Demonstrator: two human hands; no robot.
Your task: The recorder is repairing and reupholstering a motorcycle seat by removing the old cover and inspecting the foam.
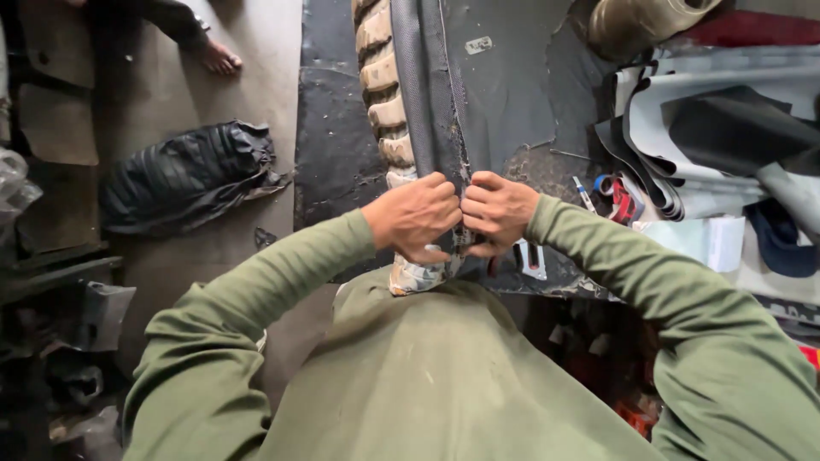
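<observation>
A person in olive-green sleeves works at a dark, worn workbench (342,128), both hands bunched together at its near edge. The left hand (414,218) and the right hand (498,212) touch knuckle to knuckle, fingers curled tight and pinching the dark grey fabric strip (418,94) that runs away up the bench beside a ribbed tan-and-black padded piece (380,85). That piece lies lengthwise, its near end hanging just below the left hand. Scissors with red and blue handles (617,195) rest near the right forearm, next to stacked sheets of grey and white material (726,111). A crumpled black quilted bundle (184,175) lies on the floor, well left of the bench
</observation>
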